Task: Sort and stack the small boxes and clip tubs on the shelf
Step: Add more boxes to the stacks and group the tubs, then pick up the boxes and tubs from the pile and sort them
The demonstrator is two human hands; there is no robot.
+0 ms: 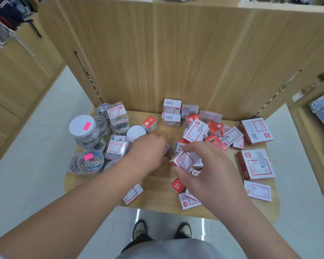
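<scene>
While the tubs (82,128) crowd the shelf's (157,199) left edge, the left hand (150,146) reaches mid-shelf with fingers curled down and tips hidden; whether it grips anything I cannot tell. Just right of it, the right hand (209,165) pinches a box (183,160) over the loose pile (213,133). It seems best to lift the box straight up, level it, and set it square on the stack (172,113) at the back edge without nudging its neighbours.
</scene>
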